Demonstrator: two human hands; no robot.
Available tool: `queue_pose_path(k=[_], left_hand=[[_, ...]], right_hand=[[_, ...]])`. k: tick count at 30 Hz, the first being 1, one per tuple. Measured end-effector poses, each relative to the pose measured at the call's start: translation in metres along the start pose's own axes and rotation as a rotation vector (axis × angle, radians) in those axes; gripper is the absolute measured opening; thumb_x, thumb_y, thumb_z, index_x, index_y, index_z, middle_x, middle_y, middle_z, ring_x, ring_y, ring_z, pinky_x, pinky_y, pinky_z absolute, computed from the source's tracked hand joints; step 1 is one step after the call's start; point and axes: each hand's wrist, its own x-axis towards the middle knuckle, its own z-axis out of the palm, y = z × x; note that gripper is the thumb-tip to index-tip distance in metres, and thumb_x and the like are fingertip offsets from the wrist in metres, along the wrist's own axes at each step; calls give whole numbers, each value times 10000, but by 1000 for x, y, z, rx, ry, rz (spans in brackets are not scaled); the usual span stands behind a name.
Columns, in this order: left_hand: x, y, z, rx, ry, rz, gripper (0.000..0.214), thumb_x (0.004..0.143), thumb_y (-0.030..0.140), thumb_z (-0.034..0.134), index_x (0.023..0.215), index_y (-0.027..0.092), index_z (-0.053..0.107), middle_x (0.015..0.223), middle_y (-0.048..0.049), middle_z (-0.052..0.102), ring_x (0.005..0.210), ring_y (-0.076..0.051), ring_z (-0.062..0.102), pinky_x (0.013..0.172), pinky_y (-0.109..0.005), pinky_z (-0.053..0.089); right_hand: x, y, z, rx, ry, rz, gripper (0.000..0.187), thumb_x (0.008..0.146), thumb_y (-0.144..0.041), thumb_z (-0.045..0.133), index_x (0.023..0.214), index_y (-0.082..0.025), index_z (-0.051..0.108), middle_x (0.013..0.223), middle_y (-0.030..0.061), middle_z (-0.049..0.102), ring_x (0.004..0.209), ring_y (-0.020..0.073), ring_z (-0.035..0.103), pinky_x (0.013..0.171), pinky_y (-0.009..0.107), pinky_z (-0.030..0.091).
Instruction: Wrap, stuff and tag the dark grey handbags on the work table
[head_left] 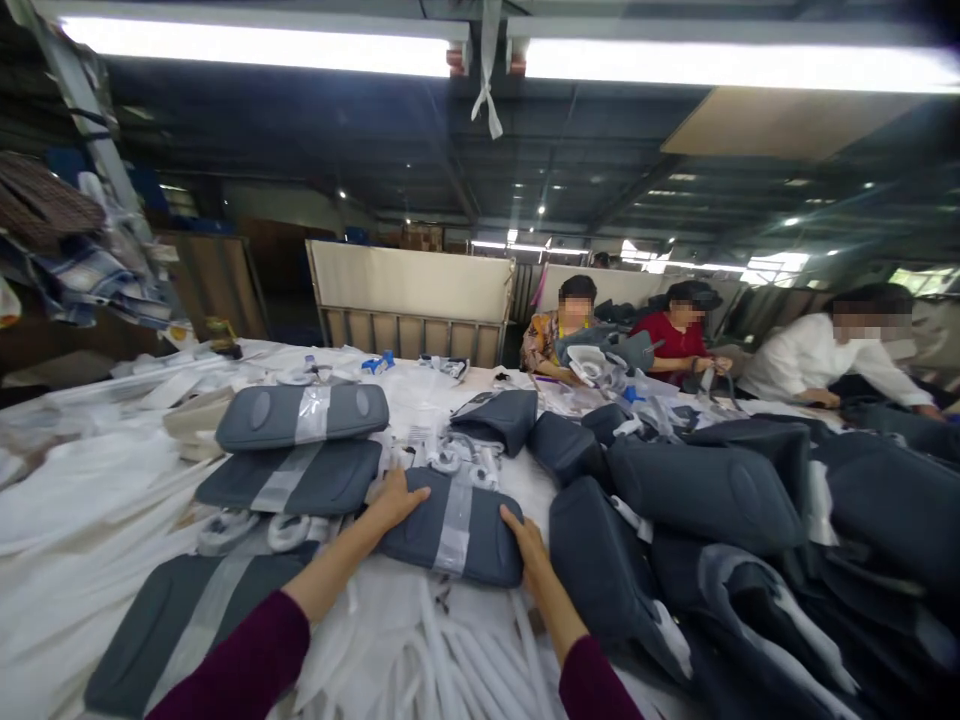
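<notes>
A slate-grey bag (420,520) with a clear plastic band round its middle lies between my two hands, its broad side facing up. My left hand (395,500) grips its left end, thumb on top and fingers at the far edge. At the right end my right hand (525,540) holds it, thumb on top and the other fingers mostly hidden behind the side. White-wrapped handles (480,462) stick out past its far edge. Left of it, two banded bags (247,418) rest one on the other. Another banded bag (180,590) lies nearer, partly behind my left sleeve.
Unbanded dark bags (697,490) are heaped on the right. White tubular strips (450,650) lie in front of me. White sheeting (90,490) covers the left of the table. Across it, several people (667,340) work with bags. Lamps (262,45) hang overhead.
</notes>
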Motion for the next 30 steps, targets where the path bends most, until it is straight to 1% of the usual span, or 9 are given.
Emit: queue_pose_path(k=[2, 4, 7, 11, 15, 17, 20, 23, 30], left_hand=[[-2, -7, 22, 277, 92, 134, 533, 787, 161, 541, 1287, -12, 477, 1430, -286, 424, 1383, -372, 339, 1112, -466, 315], [-15, -8, 42, 448, 157, 313, 548, 813, 47, 398, 1358, 11, 440, 1512, -237, 326, 1439, -317, 240, 1158, -453, 252], [-38, 0, 69, 559, 117, 491, 582, 823, -12, 296, 1361, 85, 493, 1482, -169, 414, 1423, -249, 303, 1165, -429, 271], [-56, 18, 98, 643, 162, 373, 492, 882, 85, 358, 1347, 17, 502, 1447, -222, 437, 1390, -299, 359, 1137, -457, 320], [-60, 19, 122, 609, 262, 253, 526, 915, 236, 433, 1360, -44, 461, 1480, -262, 360, 1413, -340, 297, 1155, -482, 280], [-61, 11, 132, 553, 296, 242, 532, 915, 235, 429, 1378, -28, 444, 1500, -246, 333, 1431, -324, 262, 1163, -476, 273], [-62, -4, 142, 467, 343, 263, 541, 914, 223, 414, 1413, 15, 410, 1528, -209, 302, 1454, -294, 205, 1172, -478, 265], [-62, -12, 147, 396, 357, 278, 572, 912, 231, 417, 1451, 52, 359, 1537, -182, 301, 1464, -275, 176, 1174, -478, 271], [-56, -7, 149, 319, 333, 239, 592, 923, 249, 411, 1471, 48, 310, 1551, -179, 264, 1468, -286, 151, 1178, -506, 248]], right_hand=[[12, 17, 2, -98, 72, -55, 538, 643, -557, 712, 947, -113, 702, 923, 108, 723, 983, 286, 647, 852, 354, 501], [15, 26, 4, -209, 153, -120, 509, 656, -512, 712, 992, -130, 696, 990, 117, 709, 1081, 304, 603, 917, 365, 470], [15, 21, 7, -561, 273, -204, 538, 716, -415, 678, 1134, -77, 645, 1144, 198, 639, 1178, 367, 527, 1002, 426, 405], [41, -22, 21, -1013, 358, -461, 573, 784, -224, 580, 1318, -35, 492, 1304, 232, 520, 1240, 371, 448, 1052, 416, 344], [111, -63, 51, -1257, 390, -692, 631, 791, -69, 447, 1414, -31, 353, 1451, 210, 390, 1345, 313, 332, 1096, 380, 273], [152, -69, 64, -1472, 308, -802, 673, 760, -35, 453, 1421, 1, 333, 1471, 228, 363, 1370, 310, 298, 1107, 391, 248], [204, -61, 75, -1728, 149, -857, 718, 724, -54, 512, 1410, 53, 327, 1468, 274, 346, 1379, 338, 277, 1118, 433, 205], [239, -43, 78, -1838, 148, -883, 724, 744, -93, 517, 1409, 92, 298, 1436, 322, 353, 1349, 385, 297, 1097, 479, 202], [263, -17, 75, -1931, 273, -968, 564, 878, -57, 255, 1435, -30, 336, 1418, 285, 380, 1279, 418, 348, 997, 554, 239]])
